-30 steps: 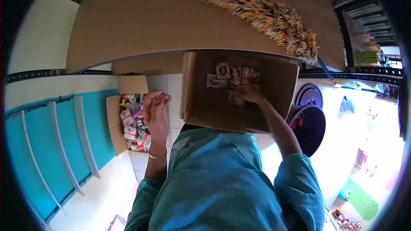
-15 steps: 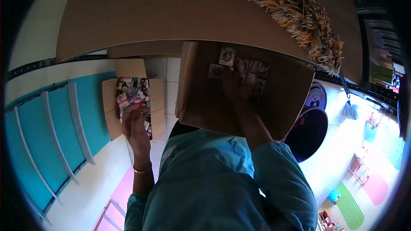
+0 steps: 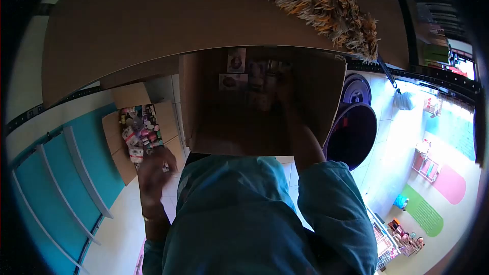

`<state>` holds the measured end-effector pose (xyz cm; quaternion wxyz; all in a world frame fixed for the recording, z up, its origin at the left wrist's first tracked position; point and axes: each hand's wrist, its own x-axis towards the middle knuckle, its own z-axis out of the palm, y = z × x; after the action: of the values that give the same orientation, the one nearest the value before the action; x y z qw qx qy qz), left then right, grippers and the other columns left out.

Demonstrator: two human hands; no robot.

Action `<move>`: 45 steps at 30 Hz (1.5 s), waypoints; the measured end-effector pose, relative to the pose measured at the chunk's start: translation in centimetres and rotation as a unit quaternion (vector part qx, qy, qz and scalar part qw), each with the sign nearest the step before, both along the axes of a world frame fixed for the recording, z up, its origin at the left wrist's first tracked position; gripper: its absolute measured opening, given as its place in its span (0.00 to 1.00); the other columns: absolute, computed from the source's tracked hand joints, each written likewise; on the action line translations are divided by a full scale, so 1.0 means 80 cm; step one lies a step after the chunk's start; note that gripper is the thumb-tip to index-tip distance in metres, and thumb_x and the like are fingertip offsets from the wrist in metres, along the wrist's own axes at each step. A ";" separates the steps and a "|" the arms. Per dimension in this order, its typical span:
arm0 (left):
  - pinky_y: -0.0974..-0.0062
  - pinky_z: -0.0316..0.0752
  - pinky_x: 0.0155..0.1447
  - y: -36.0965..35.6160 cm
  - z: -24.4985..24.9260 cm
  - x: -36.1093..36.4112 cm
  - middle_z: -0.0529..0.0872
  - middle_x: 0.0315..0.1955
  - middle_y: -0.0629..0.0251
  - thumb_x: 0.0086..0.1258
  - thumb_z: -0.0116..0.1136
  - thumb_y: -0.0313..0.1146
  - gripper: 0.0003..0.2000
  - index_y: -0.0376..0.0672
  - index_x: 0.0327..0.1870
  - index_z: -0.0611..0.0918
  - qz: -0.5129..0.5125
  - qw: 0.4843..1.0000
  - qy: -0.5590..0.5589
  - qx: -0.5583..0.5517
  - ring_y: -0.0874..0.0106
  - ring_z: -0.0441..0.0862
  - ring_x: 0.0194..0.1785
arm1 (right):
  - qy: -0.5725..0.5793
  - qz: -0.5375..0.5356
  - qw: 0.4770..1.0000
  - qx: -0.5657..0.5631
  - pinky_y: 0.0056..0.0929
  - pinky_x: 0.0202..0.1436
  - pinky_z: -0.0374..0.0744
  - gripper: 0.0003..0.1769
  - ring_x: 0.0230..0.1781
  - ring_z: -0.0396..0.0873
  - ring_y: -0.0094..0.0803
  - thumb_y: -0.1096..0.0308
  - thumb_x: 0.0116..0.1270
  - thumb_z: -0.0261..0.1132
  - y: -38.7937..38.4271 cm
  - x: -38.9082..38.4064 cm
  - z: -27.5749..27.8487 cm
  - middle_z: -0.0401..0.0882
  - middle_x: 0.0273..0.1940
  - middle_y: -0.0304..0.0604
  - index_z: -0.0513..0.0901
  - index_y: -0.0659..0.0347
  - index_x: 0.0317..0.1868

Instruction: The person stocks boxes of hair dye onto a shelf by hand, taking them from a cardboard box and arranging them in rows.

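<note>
My right hand (image 3: 286, 87) reaches down inside a large open cardboard box (image 3: 229, 145), beside several small picture packs (image 3: 233, 81) at its bottom. The dark interior hides its fingertips and anything they may hold. My left hand (image 3: 157, 167) is raised at the left, near the lower edge of a smaller open carton (image 3: 119, 145). Its fingers are curled and blurred, so I cannot tell whether anything is in them. Small bottles and packets (image 3: 142, 130) fill that carton.
A brown board (image 3: 153, 15) spans the top, with a fluffy duster (image 3: 326, 5) on it. Right of the large box stand a dark bin (image 3: 351, 137) and a round lid (image 3: 356, 90). Teal panels with grey bars (image 3: 84, 168) are at the left.
The view has shifted, moving the boxes left in the frame. My left hand has moved down from over the small carton's contents. My right hand has moved rightward within the large box.
</note>
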<state>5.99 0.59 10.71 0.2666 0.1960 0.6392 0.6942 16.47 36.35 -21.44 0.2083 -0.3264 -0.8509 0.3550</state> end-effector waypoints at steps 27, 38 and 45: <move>0.90 0.57 0.12 0.120 0.138 0.048 0.67 0.15 0.70 0.49 0.53 0.14 0.27 0.67 0.42 0.79 -0.304 0.842 -0.170 0.411 0.83 0.65 0.12 | -0.138 0.030 0.944 -0.297 0.35 0.44 0.71 0.15 0.41 0.72 0.38 0.63 0.60 0.51 0.036 0.085 -0.146 0.74 0.41 0.50 0.75 0.64 0.42; 0.89 0.60 0.14 0.133 0.139 0.047 0.69 0.21 0.69 0.53 0.52 0.15 0.23 0.63 0.42 0.80 -0.298 0.839 -0.160 0.427 0.81 0.67 0.16 | -0.189 0.027 0.976 -0.106 0.29 0.37 0.74 0.13 0.33 0.73 0.31 0.66 0.55 0.56 -0.016 0.052 -0.106 0.74 0.35 0.43 0.75 0.65 0.38; 0.75 0.68 0.29 0.105 0.091 0.013 0.76 0.27 0.63 0.57 0.55 0.33 0.10 0.41 0.38 0.75 -0.301 0.920 -0.100 0.232 0.73 0.74 0.26 | -0.181 0.051 0.978 -0.092 0.30 0.37 0.74 0.13 0.35 0.73 0.31 0.66 0.56 0.55 -0.100 0.000 -0.052 0.74 0.36 0.44 0.75 0.65 0.39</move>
<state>7.01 9.01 17.97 0.4727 0.3646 0.3414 0.7260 16.49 28.33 -25.58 0.0016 -0.3591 -0.8538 0.3769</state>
